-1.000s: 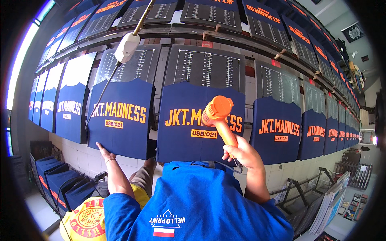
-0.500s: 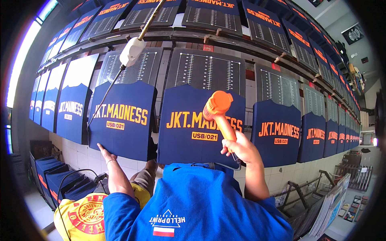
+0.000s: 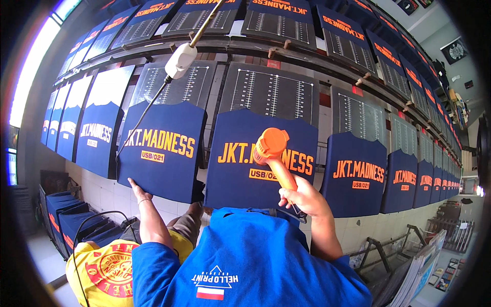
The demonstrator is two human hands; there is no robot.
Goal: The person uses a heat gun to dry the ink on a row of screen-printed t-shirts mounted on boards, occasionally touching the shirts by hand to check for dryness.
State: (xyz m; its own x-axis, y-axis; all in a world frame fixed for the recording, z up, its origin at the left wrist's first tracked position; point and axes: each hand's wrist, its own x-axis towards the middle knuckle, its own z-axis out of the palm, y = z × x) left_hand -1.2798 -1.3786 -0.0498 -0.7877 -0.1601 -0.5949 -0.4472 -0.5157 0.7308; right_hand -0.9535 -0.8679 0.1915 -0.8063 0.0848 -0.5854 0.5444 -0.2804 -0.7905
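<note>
So, right hand (image 3: 302, 197): clenched on orange heat gun (image 3: 273, 153), nozzle facing near shirt print (image 3: 266, 158)
left hand (image 3: 138, 189): flat, grasping nothing, steadying left shirt's (image 3: 161, 148) hem

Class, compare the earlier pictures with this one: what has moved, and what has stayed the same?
Little has changed. The right hand has kept its grip on the orange heat gun, which has crept slightly left across the middle navy shirt. The left hand still rests at the lower edge of the neighbouring shirt.
</note>
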